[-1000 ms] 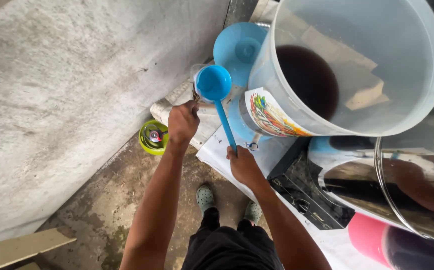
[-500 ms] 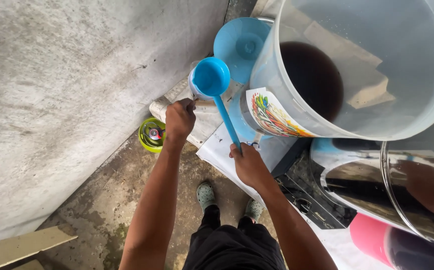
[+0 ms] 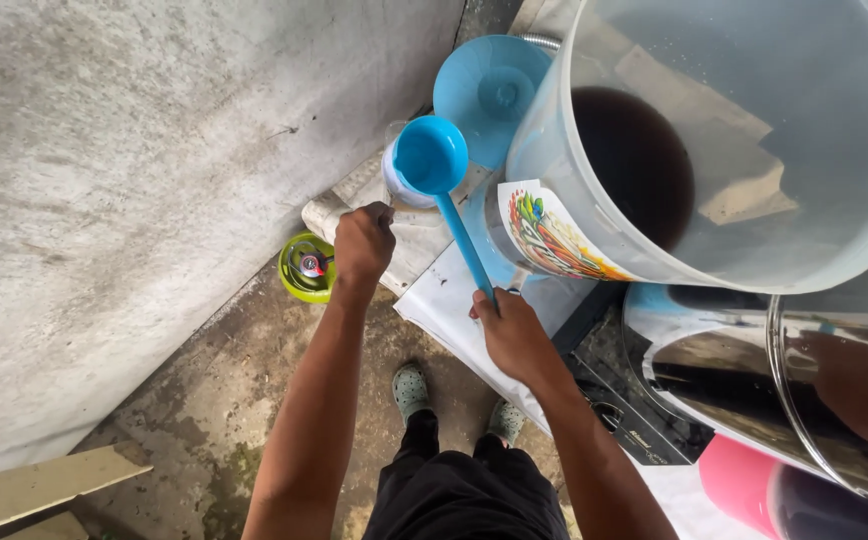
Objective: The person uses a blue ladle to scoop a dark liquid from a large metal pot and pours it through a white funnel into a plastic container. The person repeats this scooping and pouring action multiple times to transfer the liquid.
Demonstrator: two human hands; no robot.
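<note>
Head view: right hand (image 3: 514, 335) fingers hold the blue ladle (image 3: 432, 160); left hand (image 3: 362, 243) fingers grip the small cup (image 3: 401, 190) at ten o'clock; best keep both steady, ladle level.

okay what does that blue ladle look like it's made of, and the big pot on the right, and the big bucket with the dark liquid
Blue ladle, held by the right hand: probably plastic, one even colour with a soft sheen.
Big pot: likely polished metal, perhaps stainless steel, given its mirror-like reflections.
Bucket: seemingly translucent whitish plastic; the dark liquid shows through its wall.
</note>
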